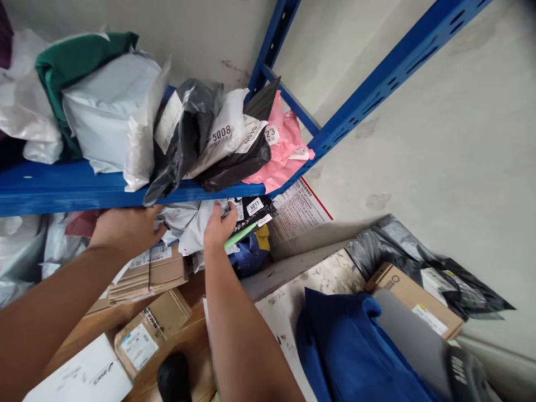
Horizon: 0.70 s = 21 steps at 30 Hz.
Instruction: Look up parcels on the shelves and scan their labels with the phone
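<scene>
Blue shelf (pixel 104 192) kinda blocks half-open left hand (pixel 124 231); underneath, right hand (pixel 220 224) half-curls against white bag (pixel 195 231), can't tell either grip; cartons (pixel 165 315) lower.

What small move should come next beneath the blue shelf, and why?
Perhaps ease the pale bag slightly outward: the right hand is touching it, and the blue shelf overhead seems to hide part of it from view.

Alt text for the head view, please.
A person's left hand and right hand reach among bagged parcels under a blue shelf, the right on a pale grey bag. More bags crowd the shelf; cardboard boxes lie below.
</scene>
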Motion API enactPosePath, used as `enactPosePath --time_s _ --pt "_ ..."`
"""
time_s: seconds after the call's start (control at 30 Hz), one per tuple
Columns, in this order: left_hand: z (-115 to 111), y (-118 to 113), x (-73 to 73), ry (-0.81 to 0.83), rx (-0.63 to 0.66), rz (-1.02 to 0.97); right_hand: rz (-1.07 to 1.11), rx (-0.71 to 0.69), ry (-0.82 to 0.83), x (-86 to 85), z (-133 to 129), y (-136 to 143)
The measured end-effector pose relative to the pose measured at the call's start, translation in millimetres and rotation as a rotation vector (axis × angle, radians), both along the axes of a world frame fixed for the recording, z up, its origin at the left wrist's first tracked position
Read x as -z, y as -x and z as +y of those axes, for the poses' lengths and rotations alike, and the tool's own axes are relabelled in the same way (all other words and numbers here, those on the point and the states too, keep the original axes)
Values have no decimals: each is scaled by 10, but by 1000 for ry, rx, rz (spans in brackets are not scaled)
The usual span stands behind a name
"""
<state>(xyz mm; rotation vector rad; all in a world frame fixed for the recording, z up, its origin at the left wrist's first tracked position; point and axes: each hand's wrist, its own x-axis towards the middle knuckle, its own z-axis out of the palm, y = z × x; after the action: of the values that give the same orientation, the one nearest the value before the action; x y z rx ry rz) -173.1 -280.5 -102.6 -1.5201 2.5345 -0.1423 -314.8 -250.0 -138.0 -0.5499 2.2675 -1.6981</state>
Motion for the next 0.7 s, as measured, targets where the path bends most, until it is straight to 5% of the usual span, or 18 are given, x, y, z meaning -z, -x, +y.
enactPosePath --time_s 0.23,0.43,0.7 --pt "5 19 -47 -63 -50 33 -54 265 -161 -53 66 361" --pt "17 24 -96 -104 -29 7 39 77 -117 66 76 352" --pt "14 61 -47 -96 -49 24 85 40 -88 223 44 285"
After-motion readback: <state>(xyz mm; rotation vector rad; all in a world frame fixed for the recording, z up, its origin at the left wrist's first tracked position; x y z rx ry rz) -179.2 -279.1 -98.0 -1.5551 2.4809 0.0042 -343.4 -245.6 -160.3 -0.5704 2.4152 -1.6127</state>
